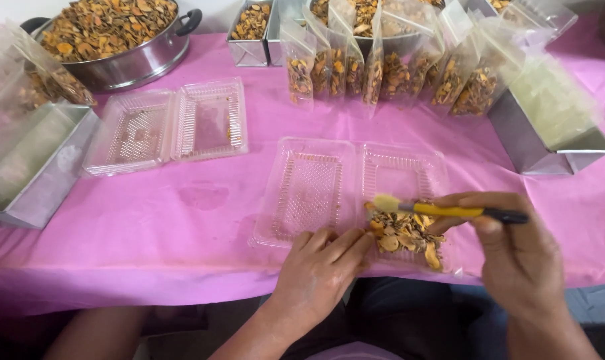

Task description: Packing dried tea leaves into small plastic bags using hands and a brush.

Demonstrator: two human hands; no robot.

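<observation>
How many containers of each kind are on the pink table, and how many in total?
Clear plastic hinged clamshell boxes, open: 2
Round steel pot with black handles: 1
Rectangular steel trays: 3
Total: 6

Dried slices [405,235] in open clamshell box [316,190], second clamshell box [166,125] behind-left, pot [126,63] beyond.

A steel pot [126,63] of dried slices sits at ten o'clock, a spare clamshell [166,125] below it. Filled pouches [389,73] stand at one o'clock. Metal trays [29,170] flank the pink cloth [182,220].
</observation>
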